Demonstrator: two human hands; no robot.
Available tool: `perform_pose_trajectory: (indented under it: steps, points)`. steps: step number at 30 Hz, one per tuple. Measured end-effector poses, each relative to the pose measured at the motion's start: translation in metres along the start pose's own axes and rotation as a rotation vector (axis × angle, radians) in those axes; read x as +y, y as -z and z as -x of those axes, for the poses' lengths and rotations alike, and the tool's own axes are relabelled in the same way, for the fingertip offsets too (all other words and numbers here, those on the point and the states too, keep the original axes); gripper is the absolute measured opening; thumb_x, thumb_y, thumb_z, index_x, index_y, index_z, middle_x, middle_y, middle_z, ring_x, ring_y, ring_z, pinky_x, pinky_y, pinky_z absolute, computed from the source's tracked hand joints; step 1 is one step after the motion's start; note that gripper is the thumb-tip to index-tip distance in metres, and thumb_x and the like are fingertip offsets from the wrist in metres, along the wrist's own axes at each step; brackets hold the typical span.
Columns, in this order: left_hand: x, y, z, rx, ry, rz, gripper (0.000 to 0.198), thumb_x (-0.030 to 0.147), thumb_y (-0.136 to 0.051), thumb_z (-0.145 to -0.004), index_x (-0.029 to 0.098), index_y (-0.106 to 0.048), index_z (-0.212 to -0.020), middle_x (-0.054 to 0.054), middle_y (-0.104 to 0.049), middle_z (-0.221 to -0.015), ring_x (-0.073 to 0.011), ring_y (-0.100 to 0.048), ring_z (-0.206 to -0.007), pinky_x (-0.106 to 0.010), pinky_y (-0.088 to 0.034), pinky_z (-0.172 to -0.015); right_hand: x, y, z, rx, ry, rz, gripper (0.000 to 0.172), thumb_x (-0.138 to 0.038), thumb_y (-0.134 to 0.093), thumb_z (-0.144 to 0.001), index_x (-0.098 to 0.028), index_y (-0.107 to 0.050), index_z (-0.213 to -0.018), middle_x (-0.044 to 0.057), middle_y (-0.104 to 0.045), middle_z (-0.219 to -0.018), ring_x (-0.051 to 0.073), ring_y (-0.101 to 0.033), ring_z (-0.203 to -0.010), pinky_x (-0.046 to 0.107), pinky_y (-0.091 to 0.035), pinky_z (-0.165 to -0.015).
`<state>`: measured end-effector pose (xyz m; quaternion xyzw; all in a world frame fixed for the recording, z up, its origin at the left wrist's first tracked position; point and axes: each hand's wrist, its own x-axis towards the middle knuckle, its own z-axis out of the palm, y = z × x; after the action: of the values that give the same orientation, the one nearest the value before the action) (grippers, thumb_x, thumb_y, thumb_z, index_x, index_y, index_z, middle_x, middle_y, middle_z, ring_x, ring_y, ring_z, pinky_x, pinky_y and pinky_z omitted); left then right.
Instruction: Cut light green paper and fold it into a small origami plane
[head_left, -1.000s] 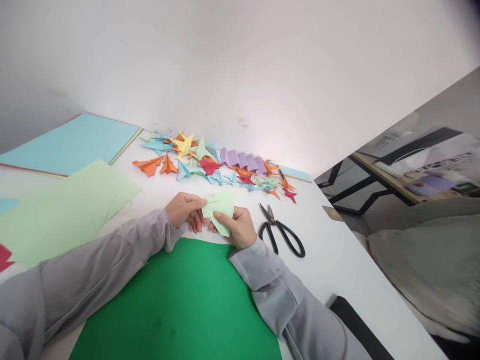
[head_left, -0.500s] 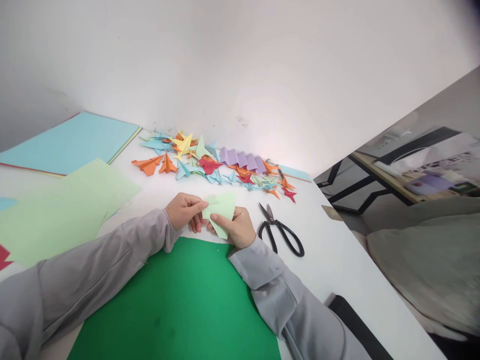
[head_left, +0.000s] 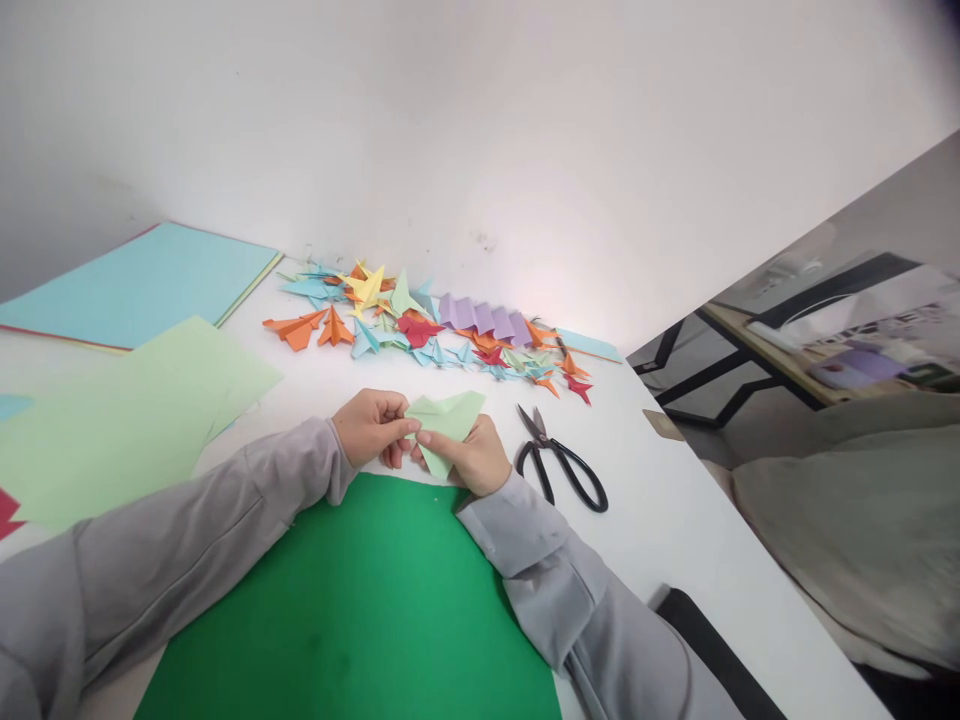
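A small light green piece of paper (head_left: 453, 416), creased and partly folded, is held up between my hands above the far edge of a green sheet (head_left: 360, 600). My left hand (head_left: 373, 428) pinches its left corner between thumb and fingers. My right hand (head_left: 477, 456) grips the lower right part, the thumb lying across the front and the fingers mostly hidden behind. Both thumb tips are close together. Black-handled scissors (head_left: 559, 456) lie to the right of my right hand, blades slightly apart.
Folded paper shapes in several colours (head_left: 420, 325) line the wall. Large light green sheets (head_left: 127, 420) and a stack topped with light blue (head_left: 150, 280) lie left. A black object (head_left: 712, 645) sits at the lower right, near the table's right edge.
The upper part of the light green paper has bent over and its right tip now points further right. My left hand's fingers have curled in more, with the thumb slightly lower and further right.
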<state>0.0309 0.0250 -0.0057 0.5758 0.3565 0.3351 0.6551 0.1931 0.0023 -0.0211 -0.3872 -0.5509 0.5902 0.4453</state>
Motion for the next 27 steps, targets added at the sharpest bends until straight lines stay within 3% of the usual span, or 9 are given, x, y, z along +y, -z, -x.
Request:
perform_pose_trajectory:
  steps: [6,13,27]
  points:
    - [0.0054,-0.0018,0.0006,0.11,0.024,0.028,0.04,0.042,-0.079,-0.053,0.013,-0.052,-0.051,0.0,-0.056,-0.038,-0.0111,-0.053,-0.031,-0.02,-0.043,-0.031,-0.0014,-0.0006,0.0001,0.061,-0.021,-0.033,0.027,-0.038,-0.076,-0.062,-0.013,-0.066,-0.062,0.003,-0.062,-0.053,0.011,-0.053,-0.043,0.022,-0.043,-0.04]
    - [0.0044,0.0031,-0.0006,0.046,0.055,0.071,0.042,0.047,-0.076,-0.055,0.012,-0.056,-0.049,-0.002,-0.056,-0.039,-0.0126,-0.054,-0.032,-0.021,-0.043,-0.032,-0.0067,-0.0034,0.0007,0.062,-0.062,-0.081,0.029,-0.038,-0.079,-0.056,-0.012,-0.066,-0.059,0.003,-0.062,-0.051,0.011,-0.052,-0.041,0.021,-0.043,-0.038]
    - [0.0015,0.0042,-0.0012,-0.034,0.02,-0.016,0.041,0.048,-0.073,-0.061,0.014,-0.051,-0.053,0.001,-0.055,-0.037,-0.0095,-0.051,-0.031,-0.019,-0.043,-0.035,0.002,-0.0003,-0.0011,0.083,-0.029,-0.094,0.029,-0.039,-0.077,-0.06,-0.012,-0.067,-0.064,0.003,-0.065,-0.055,0.012,-0.056,-0.045,0.025,-0.048,-0.044]
